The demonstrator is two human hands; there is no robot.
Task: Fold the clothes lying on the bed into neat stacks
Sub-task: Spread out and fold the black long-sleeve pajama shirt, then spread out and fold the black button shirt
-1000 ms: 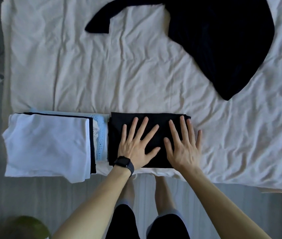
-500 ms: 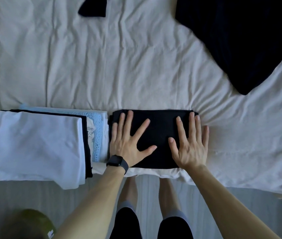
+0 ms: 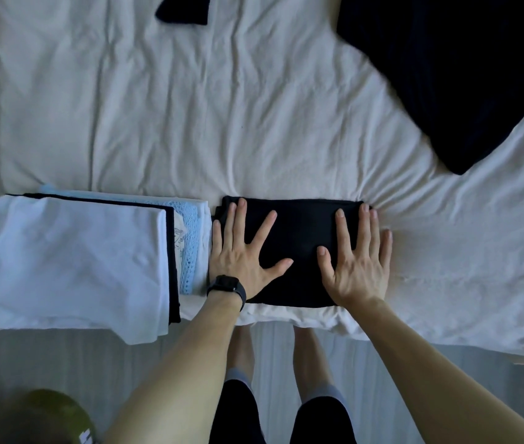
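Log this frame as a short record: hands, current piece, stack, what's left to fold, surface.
left hand: flat, fingers spread, pressing the folded black piece
right hand: flat on the same piece, by its right edge
stack: left of that piece; white on top, black and light blue below
left to fold: loose black garment, upper right
surface: wrinkled sheet

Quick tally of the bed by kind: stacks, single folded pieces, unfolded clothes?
Stacks: 1, the white-topped stack
Single folded pieces: 1, the black folded garment, under the left hand and right hand
Unfolded: 1, the dark garment; the black patch may be its sleeve
Total: 3
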